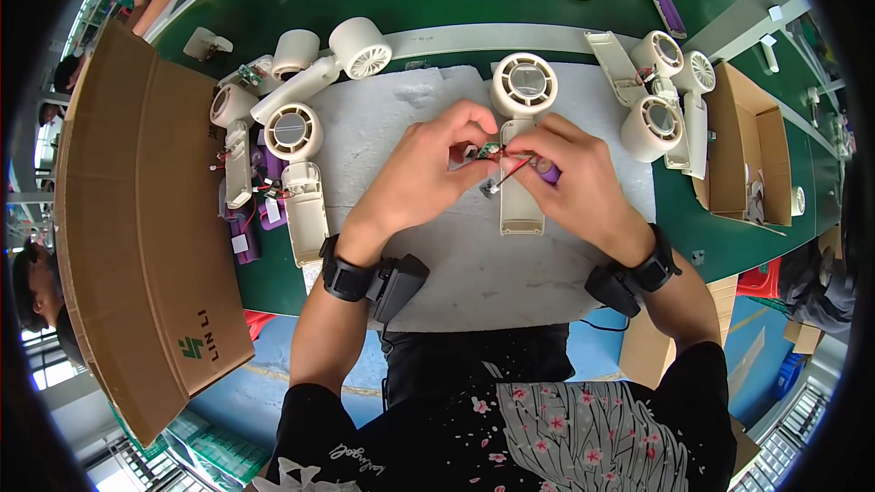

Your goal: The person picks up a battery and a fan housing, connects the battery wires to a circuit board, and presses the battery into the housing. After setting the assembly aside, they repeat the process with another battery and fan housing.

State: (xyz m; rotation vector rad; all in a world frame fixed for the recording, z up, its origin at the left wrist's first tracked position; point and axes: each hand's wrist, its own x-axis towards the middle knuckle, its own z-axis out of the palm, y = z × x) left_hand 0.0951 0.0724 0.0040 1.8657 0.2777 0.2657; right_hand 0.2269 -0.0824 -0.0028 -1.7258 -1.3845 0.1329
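Note:
A cream handheld fan (524, 85) lies in front of me, its round head away from me and its long handle shell (522, 211) opened toward me. Over the upper handle, my left hand (421, 173) pinches a small green circuit board (490, 150). Thin red and black wires (514, 169) run from beside the board, and the closed fingertips of my right hand (579, 180) grip at them. A purple battery cell (547, 170) shows beneath the right fingers; the hand partly hides it. Exactly where the fingertips meet the wires is hard to see.
A grey mat (428, 264) covers the green table. Several fan parts, including an opened fan (293, 131), lie at left beside a large cardboard box (150, 219). More fan heads (652, 128) stand at right near a smaller open box (752, 146). A pale rail (474, 38) crosses behind.

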